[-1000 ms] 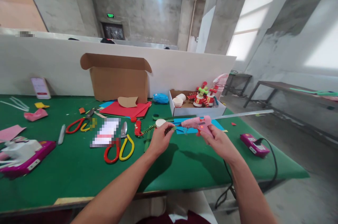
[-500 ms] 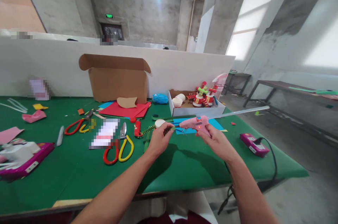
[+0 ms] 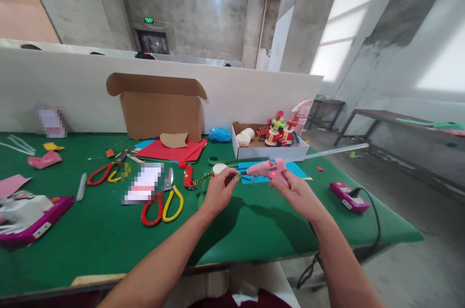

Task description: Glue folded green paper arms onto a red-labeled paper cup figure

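My right hand [image 3: 292,194] is wrapped round a pink hot glue gun [image 3: 263,169], whose red light is lit. Its nozzle points left, close to the fingertips of my left hand [image 3: 220,192]. Between those pinched fingers is a green folded-paper spring [image 3: 232,180], partly hidden by the hand. Left of it, a lighter green spring [image 3: 202,178] runs from a small red figure [image 3: 188,177] toward a white cup [image 3: 219,168]; whether the two springs are joined I cannot tell. A long clear glue stick [image 3: 336,151] extends behind the gun.
Red-and-yellow-handled scissors [image 3: 173,204] lie left of my hands, with another pair [image 3: 101,174] farther left. A white box [image 3: 271,154] at the back holds cups and red figures. Blue paper [image 3: 296,171] lies beneath the gun. A purple power strip [image 3: 348,197] with a cable sits right.
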A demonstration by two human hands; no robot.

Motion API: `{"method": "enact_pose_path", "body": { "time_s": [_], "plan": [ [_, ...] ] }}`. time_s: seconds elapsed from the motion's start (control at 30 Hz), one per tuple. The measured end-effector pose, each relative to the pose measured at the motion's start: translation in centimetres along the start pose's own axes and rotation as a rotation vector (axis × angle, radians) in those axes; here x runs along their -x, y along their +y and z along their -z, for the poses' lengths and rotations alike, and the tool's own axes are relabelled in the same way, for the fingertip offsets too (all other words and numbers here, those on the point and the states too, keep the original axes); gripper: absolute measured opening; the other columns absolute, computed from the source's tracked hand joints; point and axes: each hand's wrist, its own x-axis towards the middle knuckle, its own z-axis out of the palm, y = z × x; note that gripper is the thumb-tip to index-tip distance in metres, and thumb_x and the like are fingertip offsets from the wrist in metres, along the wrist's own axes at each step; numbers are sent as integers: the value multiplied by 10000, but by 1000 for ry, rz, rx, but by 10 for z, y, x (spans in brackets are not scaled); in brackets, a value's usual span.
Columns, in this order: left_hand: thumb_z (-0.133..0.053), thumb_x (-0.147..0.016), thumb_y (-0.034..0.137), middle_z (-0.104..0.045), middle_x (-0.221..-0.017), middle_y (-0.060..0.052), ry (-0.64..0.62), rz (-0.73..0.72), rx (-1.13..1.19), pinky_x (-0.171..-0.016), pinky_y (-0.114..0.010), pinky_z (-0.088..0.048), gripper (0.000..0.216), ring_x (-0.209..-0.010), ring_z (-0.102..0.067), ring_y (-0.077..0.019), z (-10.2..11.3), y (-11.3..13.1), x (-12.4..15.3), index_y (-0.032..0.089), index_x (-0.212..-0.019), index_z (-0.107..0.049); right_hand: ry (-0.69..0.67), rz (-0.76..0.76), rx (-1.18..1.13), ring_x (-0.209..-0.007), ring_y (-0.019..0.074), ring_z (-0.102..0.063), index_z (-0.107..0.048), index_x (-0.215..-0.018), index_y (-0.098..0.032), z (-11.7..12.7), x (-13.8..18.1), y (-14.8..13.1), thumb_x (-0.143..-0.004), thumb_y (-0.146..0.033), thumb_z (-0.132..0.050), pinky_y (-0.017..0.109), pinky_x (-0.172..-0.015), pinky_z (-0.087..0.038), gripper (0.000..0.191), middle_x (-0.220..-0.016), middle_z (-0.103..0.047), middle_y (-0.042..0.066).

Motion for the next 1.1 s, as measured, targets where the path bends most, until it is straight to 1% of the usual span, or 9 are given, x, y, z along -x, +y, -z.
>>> {"method": "enact_pose_path", "body": {
  "time_s": [0.17,0.3,0.57,0.8,1.1],
  "plan": [
    [-557,-824,242,-659,-779,-3,4,-8,-7,-640,-225,-442,138,-681,-570,-128,0,-1,0,177,-909,-645,11,6,10,-769,224,-626,-595,-991,-162,0,0,1,-862,-447,-481,330,-671,-493,332,-891,-703,94],
    [-559,-817,251,-654,-767,-1,7,-3,-4,-637,-227,-444,136,-679,-569,-132,0,1,0,179,-896,-643,15,33,8,-748,210,-607,-595,-956,-170,-1,-1,2,-860,-448,-488,330,-687,-492,313,-854,-694,77],
    [-557,-820,278,-656,-779,-8,-5,1,0,-635,-229,-442,153,-680,-566,-131,0,0,0,177,-899,-640,6,22,26,-720,201,-598,-576,-1009,-159,-1,0,0,-874,-431,-471,306,-637,-475,322,-807,-668,58],
    [-549,-823,290,-665,-790,-15,-8,10,-4,-632,-229,-446,164,-681,-571,-129,-1,-1,0,172,-899,-634,9,5,50,-695,193,-582,-568,-932,-173,-1,0,0,-869,-431,-471,299,-616,-457,283,-774,-640,44],
    [-559,-823,292,-672,-789,-13,-10,10,-4,-627,-231,-450,160,-670,-573,-129,0,0,0,173,-895,-640,11,17,36,-700,194,-578,-561,-904,-182,-1,0,1,-875,-426,-470,299,-613,-454,262,-775,-640,48]
  ]
}}
